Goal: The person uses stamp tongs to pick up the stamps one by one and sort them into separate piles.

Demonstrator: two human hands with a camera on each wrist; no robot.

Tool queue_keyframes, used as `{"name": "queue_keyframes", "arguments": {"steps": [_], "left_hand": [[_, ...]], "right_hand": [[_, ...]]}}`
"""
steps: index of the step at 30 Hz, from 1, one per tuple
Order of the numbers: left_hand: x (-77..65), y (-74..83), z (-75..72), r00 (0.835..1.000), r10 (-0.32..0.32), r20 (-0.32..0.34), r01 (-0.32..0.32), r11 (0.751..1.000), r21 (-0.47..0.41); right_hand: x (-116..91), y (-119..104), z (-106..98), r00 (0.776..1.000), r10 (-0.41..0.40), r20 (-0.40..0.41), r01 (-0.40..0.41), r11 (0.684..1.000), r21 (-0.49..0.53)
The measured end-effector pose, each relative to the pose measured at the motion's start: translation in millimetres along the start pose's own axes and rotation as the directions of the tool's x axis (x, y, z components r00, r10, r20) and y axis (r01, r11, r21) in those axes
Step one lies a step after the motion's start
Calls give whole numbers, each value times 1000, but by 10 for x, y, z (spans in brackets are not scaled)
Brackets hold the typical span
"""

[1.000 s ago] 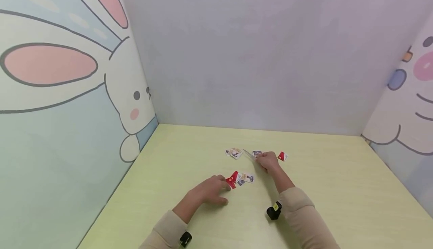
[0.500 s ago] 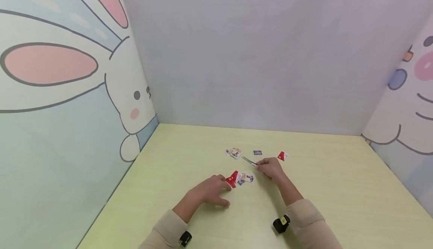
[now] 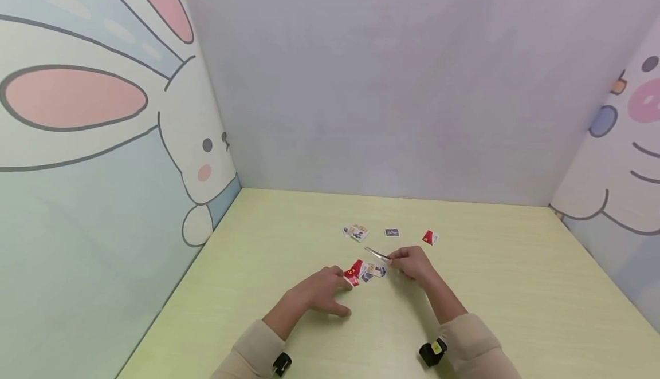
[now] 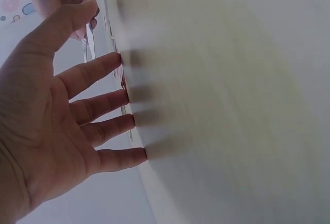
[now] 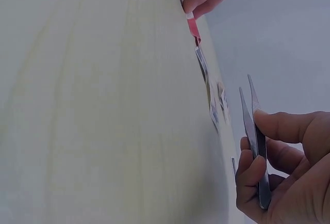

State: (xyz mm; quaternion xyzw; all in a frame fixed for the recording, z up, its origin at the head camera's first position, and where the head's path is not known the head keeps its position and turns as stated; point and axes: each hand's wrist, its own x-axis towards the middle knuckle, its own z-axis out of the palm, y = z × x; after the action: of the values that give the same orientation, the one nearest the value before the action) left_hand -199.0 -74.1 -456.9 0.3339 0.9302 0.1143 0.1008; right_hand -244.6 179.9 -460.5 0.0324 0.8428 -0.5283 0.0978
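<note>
The right hand and tweezers have moved nearer since 1 second ago, away from the blue paper at the far middle to just beyond the near paper pile; its thumb and fingers pinch the tweezers, whose 2 tips stand apart; the left hand, fingers spread and gripping nothing, touches the pile's red left end; farther off lie another paper pile at left and a red-and-white paper at right.

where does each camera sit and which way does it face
Head: worn on the head, facing forward and down at the table; sleeves, left hand, right hand show.
Left wrist: worn there, facing the left hand; right hand beyond.
Right wrist: worn there, facing the right hand gripping tweezers; left hand at top.
Both wrist views share the tweezers.
</note>
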Motion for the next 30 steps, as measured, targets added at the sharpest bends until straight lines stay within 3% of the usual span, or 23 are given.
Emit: {"name": "queue_keyframes", "arguments": {"steps": [21, 30], "left_hand": [[19, -35, 21, 1000, -12, 15, 13, 1000, -17], [16, -33, 2, 1000, -5, 8, 5, 1000, -24]], "right_hand": [[-202, 53, 77, 991, -14, 132, 24, 997, -71], [-223, 48, 82, 984, -67, 163, 87, 989, -117]]}}
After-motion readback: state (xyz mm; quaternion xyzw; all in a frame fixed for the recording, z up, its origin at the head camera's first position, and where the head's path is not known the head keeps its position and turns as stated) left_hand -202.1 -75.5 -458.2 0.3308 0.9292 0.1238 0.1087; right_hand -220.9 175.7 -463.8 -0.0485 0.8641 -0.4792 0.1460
